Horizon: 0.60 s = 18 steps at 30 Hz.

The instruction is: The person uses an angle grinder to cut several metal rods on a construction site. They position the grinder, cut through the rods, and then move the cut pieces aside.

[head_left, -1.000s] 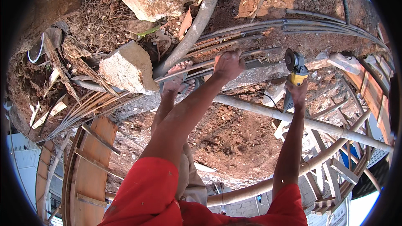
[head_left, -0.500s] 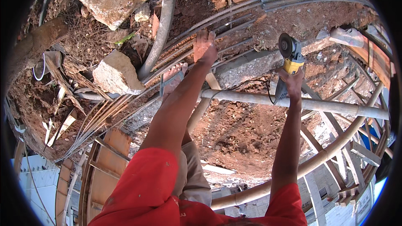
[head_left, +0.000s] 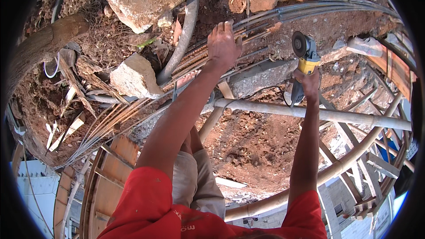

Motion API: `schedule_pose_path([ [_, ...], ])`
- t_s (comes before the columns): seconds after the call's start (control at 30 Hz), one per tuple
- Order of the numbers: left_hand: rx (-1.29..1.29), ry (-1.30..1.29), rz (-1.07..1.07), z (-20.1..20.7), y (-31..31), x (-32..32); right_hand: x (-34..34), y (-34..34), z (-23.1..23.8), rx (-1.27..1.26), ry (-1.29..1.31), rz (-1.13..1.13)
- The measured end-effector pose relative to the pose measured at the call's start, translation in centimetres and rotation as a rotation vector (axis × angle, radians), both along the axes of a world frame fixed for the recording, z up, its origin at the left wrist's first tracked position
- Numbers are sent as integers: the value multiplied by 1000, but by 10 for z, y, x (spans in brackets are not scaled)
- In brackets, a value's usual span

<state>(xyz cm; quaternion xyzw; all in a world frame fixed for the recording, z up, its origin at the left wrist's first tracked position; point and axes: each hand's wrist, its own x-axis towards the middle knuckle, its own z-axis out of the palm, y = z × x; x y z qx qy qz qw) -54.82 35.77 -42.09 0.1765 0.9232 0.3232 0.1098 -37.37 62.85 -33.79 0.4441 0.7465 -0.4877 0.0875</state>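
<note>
My right hand (head_left: pixel 308 82) is wrapped round the body of an angle grinder (head_left: pixel 306 66) with a yellow gear-housing collar and a dark disc at its top end. The grinder is held upright, and a black power cord (head_left: pixel 261 89) loops from its lower end. My left hand (head_left: pixel 222 46) reaches out over a bundle of long thin metal rods (head_left: pixel 261 26). Its fingers are stretched forward with the thumb apart, and the fingertips lie at the far rods. Whether the palm touches the rods I cannot tell. Beneath my left forearm, my foot is mostly hidden.
A bamboo pole (head_left: pixel 327 114) crosses in front of me, and a curved one (head_left: pixel 341 163) bends below it. Large rocks (head_left: pixel 135 77), a grey pipe (head_left: pixel 183 40) and a tree trunk (head_left: pixel 48 40) lie to the left. Timber framing (head_left: pixel 354 150) stands over a drop at right.
My left hand has shifted slightly outward along the rods, its fingers now more stretched. My forearm covers more of my foot. The grinder stays in my right hand, nearly unmoved.
</note>
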Motion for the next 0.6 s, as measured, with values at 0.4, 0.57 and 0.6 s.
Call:
schedule_pose_path([
  [0.4, -195, -518, -197, 33, -2, -16, -20, 16, 19, 8, 5, 65],
  [0.57, -187, -387, -101, 16, -2, 7, -39, 16, 18, 48, -3, 123],
  [0.6, -176, -438, -99, 25, -4, 9, -36, 19, 18, 54, -34, 151],
])
